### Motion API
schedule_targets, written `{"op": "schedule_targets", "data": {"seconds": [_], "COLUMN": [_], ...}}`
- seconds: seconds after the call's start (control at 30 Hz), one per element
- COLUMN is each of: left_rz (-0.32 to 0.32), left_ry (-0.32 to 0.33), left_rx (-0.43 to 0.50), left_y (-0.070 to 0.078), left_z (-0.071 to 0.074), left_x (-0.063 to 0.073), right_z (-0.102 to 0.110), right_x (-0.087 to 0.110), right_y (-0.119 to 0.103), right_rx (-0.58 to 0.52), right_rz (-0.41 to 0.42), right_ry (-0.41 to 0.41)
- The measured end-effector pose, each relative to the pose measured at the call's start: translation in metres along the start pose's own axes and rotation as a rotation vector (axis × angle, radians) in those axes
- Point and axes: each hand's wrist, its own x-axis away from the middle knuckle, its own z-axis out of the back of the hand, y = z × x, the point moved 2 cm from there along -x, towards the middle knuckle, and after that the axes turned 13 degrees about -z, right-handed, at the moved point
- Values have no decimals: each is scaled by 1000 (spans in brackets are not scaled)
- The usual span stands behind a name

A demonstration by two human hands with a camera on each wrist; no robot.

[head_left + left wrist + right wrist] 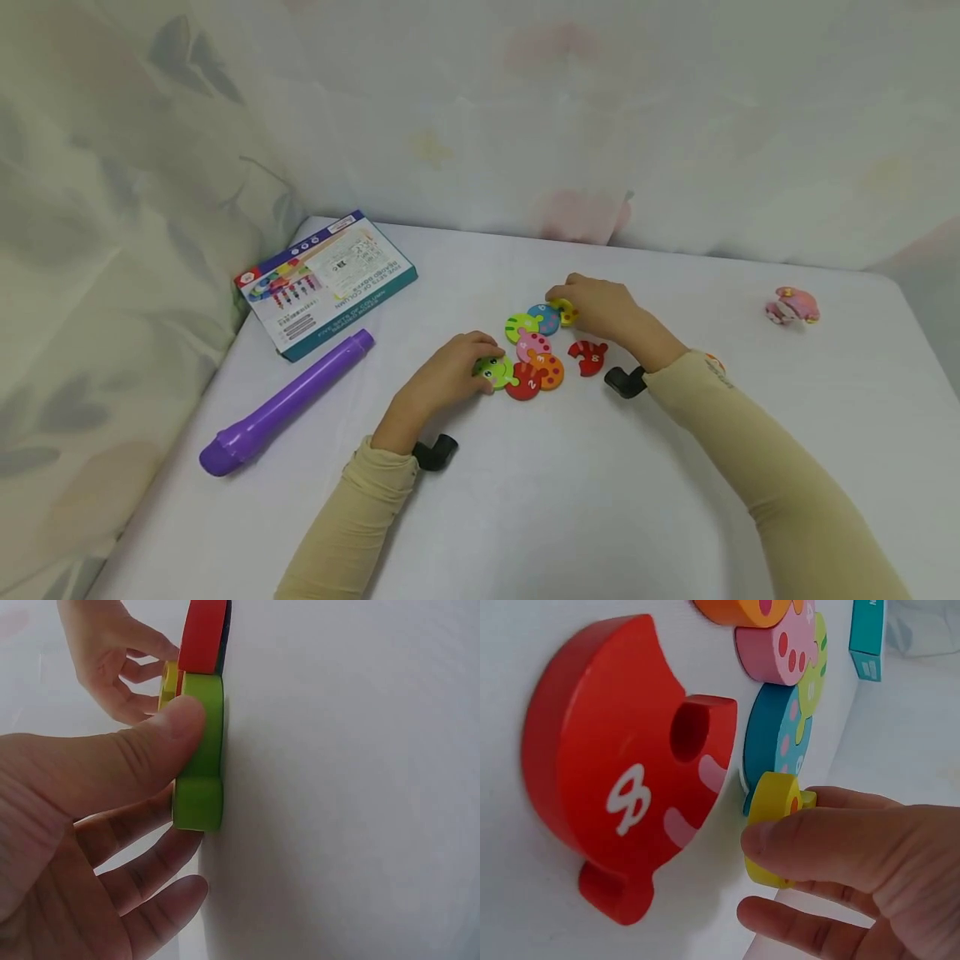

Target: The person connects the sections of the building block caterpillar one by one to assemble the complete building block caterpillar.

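Note:
My left hand (450, 372) pinches the green smiling-face puzzle piece (492, 372) between thumb and fingers at the left end of a curved chain. Joined to it runs a red piece (522, 382) marked 2, then orange (551, 372), pink (533, 345), light green (520, 327) and blue (545, 319) pieces. My right hand (597, 310) pinches a yellow puzzle piece (772, 817) beside the blue one; whether the two interlock I cannot tell. A loose red piece (622, 765) marked 8 lies below the right hand, apart from the chain.
A puzzle box (330, 283) and a purple toy microphone (288, 404) lie on the left. At the far right sits a small pink toy figure (795, 306). An orange piece (716, 362) is partly hidden behind the right sleeve. A curtain backs the white table (555, 517).

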Motion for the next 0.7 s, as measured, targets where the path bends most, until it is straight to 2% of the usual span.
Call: {"op": "schedule_targets", "data": {"seconds": [0.23,0.47,0.7], "left_rz": [12,-2,-5], "left_ry": [0,3,7], "left_rx": [-1,4,9], "left_y": [1,2,2], "left_z": [0,1,1], "left_x": [0,0,1], "right_z": [-1,-7,-14], "right_x": [-3,-5,3], "right_y": [-3,-1,8], "right_rx": [17,18,-104], "right_rz": [-3,-17,-49], "right_ry": [-15,-35,-76]}}
